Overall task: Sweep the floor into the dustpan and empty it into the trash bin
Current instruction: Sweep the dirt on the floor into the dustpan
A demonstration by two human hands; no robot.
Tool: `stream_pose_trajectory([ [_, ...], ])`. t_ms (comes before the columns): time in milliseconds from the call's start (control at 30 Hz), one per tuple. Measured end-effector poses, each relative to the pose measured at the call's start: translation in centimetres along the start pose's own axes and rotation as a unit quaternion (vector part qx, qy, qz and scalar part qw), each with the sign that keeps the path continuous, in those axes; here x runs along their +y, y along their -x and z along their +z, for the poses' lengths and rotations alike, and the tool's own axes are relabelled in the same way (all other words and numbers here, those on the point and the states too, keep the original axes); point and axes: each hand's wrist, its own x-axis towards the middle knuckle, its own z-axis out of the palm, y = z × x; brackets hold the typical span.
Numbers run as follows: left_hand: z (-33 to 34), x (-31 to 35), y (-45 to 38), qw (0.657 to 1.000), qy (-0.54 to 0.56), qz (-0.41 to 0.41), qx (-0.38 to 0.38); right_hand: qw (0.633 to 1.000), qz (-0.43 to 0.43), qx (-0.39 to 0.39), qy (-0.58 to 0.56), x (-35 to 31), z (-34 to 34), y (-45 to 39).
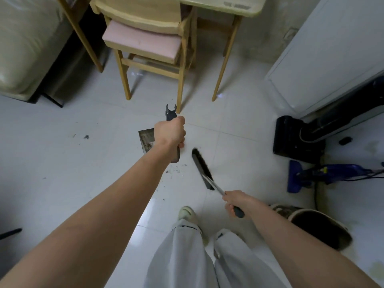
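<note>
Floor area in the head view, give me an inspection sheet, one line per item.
Surface: white tiled floor, dirt specks between dustpan and broom.
Job's things: dustpan holding debris; broom; trash bin at right.
Clutter: dark scraps at left.
Grippers: left hand grips dustpan handle; right hand grips broom handle.
Cables: black cord by blue mop.
Surroundings: wooden chair, black floor cleaner.

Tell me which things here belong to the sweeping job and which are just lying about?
Part of the job: dustpan, held by the left hand; broom, held by the right hand; dirt pile; trash bin.

Just about: chair, black floor cleaner, blue mop.
</note>
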Motion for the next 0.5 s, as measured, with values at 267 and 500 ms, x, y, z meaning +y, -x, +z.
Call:
stream_pose_trajectory([
  [267,7.0,-1.7,4.0,0.996,-0.032,-0.004,-0.082,0.984,0.018,-0.004,-0.178,3.7,-6.0,3.7],
  [500,13.7,-5.3,7.4,0.989,-0.093,-0.001,-0.116,0.983,-0.051,0.179,-0.009,10.9,-14.9,2.9],
])
